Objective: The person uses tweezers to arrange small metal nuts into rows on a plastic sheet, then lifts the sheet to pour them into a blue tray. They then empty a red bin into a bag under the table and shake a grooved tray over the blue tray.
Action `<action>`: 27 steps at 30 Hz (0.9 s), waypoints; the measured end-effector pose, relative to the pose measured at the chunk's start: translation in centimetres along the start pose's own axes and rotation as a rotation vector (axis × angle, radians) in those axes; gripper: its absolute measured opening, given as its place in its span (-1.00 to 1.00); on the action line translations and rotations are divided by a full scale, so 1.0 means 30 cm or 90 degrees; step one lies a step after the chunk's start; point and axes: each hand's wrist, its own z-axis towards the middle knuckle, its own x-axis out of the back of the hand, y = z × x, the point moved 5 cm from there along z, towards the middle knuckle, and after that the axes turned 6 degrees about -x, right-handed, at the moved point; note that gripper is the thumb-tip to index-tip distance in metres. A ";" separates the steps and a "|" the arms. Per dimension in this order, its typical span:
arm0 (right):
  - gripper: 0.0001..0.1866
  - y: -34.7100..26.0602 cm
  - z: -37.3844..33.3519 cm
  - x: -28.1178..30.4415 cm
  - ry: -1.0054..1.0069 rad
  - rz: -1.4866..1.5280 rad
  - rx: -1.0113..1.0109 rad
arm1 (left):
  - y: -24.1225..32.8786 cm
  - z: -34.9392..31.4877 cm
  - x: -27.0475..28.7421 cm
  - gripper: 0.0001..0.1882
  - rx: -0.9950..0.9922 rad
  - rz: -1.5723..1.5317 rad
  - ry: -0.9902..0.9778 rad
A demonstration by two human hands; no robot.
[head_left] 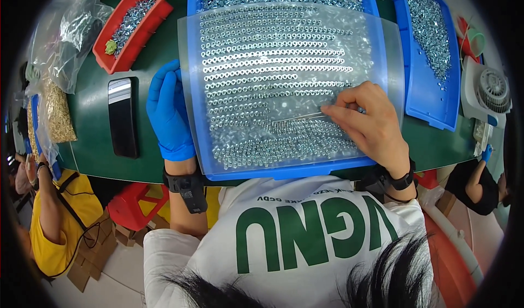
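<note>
A translucent plastic sheet (295, 98) lies over a blue tray (256, 175) in front of me. Many rows of small shiny metal rings (273, 61) cover its upper part, and a loose heap of similar rings (278, 147) lies toward its near edge. Between thumb and fingers, my right hand (371, 119) pinches a thin metal rod (297, 117), its tip reaching left to the rings between rows and heap. My left hand (167, 111), in a blue glove, rests at the sheet's left edge with fingers extended; part of it is hidden there.
Small metal parts fill a red bin (128, 27) at the far left and another blue tray (431, 103) at right. A black phone (123, 128) lies left of my gloved hand. At right stands a small fan (491, 89). Other people sit at both sides, one in a yellow shirt (68, 212).
</note>
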 end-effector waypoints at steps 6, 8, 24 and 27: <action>-0.67 0.001 -0.003 0.004 -0.002 0.002 0.000 | -0.007 0.003 0.001 -0.76 0.001 -0.003 -0.005; -0.68 0.001 -0.004 0.016 0.004 0.013 -0.015 | -0.009 0.004 0.004 -0.76 0.002 -0.006 -0.002; -0.73 -0.057 0.074 -0.011 -0.013 -0.008 -0.005 | -0.007 0.000 0.002 -0.79 -0.005 -0.017 -0.008; -0.72 -0.078 0.097 -0.035 -0.017 -0.004 0.007 | -0.005 -0.003 -0.006 -0.79 -0.003 -0.032 -0.012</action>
